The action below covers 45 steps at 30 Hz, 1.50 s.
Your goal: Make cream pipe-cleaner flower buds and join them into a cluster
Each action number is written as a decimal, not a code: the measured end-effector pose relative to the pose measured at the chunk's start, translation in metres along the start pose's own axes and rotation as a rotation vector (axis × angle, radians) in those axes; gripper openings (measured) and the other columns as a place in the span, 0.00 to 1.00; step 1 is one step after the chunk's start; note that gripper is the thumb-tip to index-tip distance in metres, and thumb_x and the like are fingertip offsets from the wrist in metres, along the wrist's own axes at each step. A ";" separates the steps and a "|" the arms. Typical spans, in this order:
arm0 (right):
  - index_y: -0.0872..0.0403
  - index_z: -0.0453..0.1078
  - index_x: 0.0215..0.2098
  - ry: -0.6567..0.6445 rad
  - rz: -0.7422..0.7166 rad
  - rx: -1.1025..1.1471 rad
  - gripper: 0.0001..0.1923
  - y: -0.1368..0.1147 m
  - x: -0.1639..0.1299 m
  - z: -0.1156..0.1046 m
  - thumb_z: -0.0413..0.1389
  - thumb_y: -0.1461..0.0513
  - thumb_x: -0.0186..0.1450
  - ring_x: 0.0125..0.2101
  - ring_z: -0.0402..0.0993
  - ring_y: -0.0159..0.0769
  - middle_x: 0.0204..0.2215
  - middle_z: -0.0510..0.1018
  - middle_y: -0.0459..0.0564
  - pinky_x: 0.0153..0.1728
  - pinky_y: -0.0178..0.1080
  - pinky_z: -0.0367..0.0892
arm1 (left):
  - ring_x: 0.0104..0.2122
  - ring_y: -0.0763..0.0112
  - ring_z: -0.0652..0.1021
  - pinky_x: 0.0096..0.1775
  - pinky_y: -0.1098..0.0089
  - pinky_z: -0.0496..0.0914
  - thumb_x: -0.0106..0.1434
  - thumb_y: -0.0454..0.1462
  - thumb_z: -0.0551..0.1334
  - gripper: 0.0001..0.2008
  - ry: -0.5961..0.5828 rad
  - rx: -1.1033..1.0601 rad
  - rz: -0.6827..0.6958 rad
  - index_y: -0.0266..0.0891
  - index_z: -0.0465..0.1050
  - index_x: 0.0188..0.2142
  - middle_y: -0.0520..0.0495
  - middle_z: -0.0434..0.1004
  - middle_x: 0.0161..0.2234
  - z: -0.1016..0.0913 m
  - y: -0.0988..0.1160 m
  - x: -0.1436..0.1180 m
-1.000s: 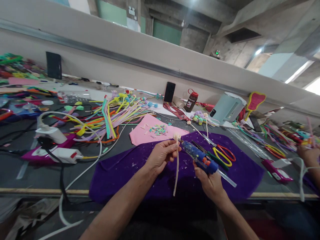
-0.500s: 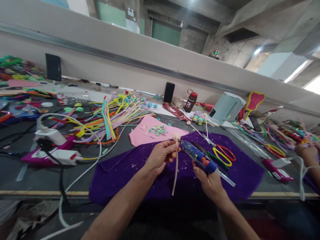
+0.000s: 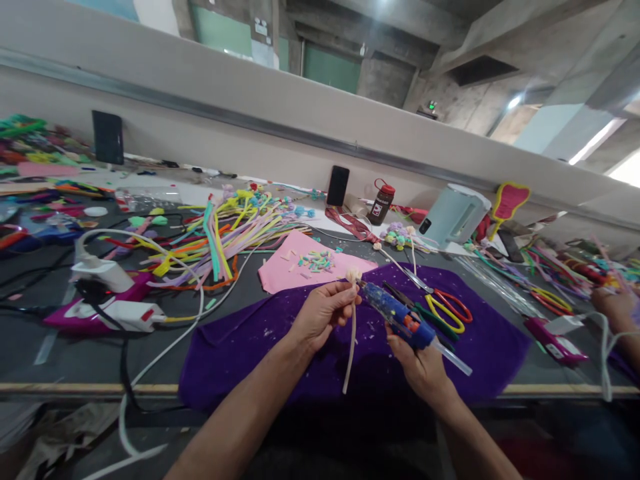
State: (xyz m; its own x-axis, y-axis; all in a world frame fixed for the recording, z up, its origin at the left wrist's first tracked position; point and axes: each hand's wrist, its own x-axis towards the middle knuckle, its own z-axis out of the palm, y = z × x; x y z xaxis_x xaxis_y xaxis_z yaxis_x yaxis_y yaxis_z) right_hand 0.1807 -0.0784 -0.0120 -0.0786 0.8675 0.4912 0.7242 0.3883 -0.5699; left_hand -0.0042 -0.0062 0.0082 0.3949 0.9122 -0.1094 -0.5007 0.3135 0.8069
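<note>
Cream-coloured foam stem with a small curled bud at its top (image 3: 352, 313) is hanging from the left hand (image 3: 323, 313), whose fingers are pinching it just below the bud, so most of the stem is dangling beneath that hand. Just to the right of it, the right hand (image 3: 420, 363) is gripping a blue glue gun with a clear glue stick at its back (image 3: 400, 319), and the gun's nozzle is pointing at the bud, almost touching it. Under both hands a purple felt cloth (image 3: 240, 350) is lying on the dark worktop (image 3: 75, 357). Beyond the right hand, yellow-and-red-handled scissors (image 3: 445, 308) are resting on the cloth. Beyond the left hand, a pink foam sheet (image 3: 285, 270) is lying beside a heap of coloured foam strips (image 3: 220, 237).
</note>
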 end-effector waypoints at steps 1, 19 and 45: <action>0.54 0.66 0.32 -0.009 0.002 0.001 0.11 0.000 -0.001 0.000 0.48 0.55 0.63 0.27 0.70 0.36 0.26 0.73 0.47 0.29 0.36 0.64 | 0.15 0.87 0.66 0.14 0.84 0.56 0.51 0.35 0.66 0.08 -0.004 0.001 0.003 0.31 0.71 0.30 0.49 0.73 0.23 0.000 0.000 0.000; 0.55 0.61 0.46 -0.102 -0.102 -0.500 0.19 0.033 0.068 -0.005 0.51 0.54 0.60 0.36 0.69 0.42 0.38 0.70 0.54 0.32 0.39 0.62 | 0.13 0.83 0.67 0.14 0.81 0.56 0.50 0.35 0.64 0.07 -0.249 0.031 -0.077 0.32 0.71 0.27 0.47 0.75 0.23 -0.001 -0.001 -0.011; 0.51 0.69 0.45 -0.616 -0.575 -0.509 0.13 -0.038 0.191 0.145 0.46 0.63 0.66 0.39 0.70 0.34 0.42 0.73 0.50 0.34 0.32 0.59 | 0.13 0.83 0.66 0.13 0.79 0.53 0.50 0.38 0.65 0.09 -0.147 -0.120 -0.013 0.32 0.71 0.28 0.48 0.74 0.23 -0.023 0.005 -0.024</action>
State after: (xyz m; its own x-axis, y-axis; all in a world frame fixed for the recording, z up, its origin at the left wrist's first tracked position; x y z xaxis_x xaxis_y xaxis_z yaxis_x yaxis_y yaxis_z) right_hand 0.0388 0.1176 0.0073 -0.7498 0.6551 0.0931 0.6613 0.7468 0.0709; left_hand -0.0334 -0.0203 0.0012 0.5062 0.8620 -0.0262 -0.5798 0.3627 0.7296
